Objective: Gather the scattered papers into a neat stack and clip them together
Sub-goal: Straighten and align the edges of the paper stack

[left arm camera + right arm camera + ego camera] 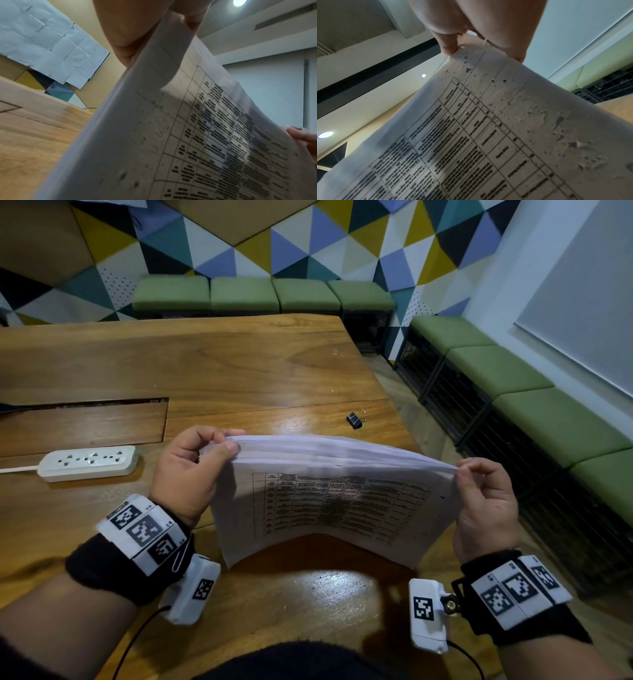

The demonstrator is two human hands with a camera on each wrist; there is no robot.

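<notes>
So the papers are up off the tabletop, left hand and right hand each pinching a top corner, long edge running left-right. Binder clip lies just beyond, toward the right side, so I'd guess the right hand's nearer.

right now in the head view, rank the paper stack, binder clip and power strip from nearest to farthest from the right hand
1. paper stack: pinched at its right edge by the right hand.
2. binder clip: on the table, beyond the stack, to the hand's left.
3. power strip: far left side of the table.
</notes>
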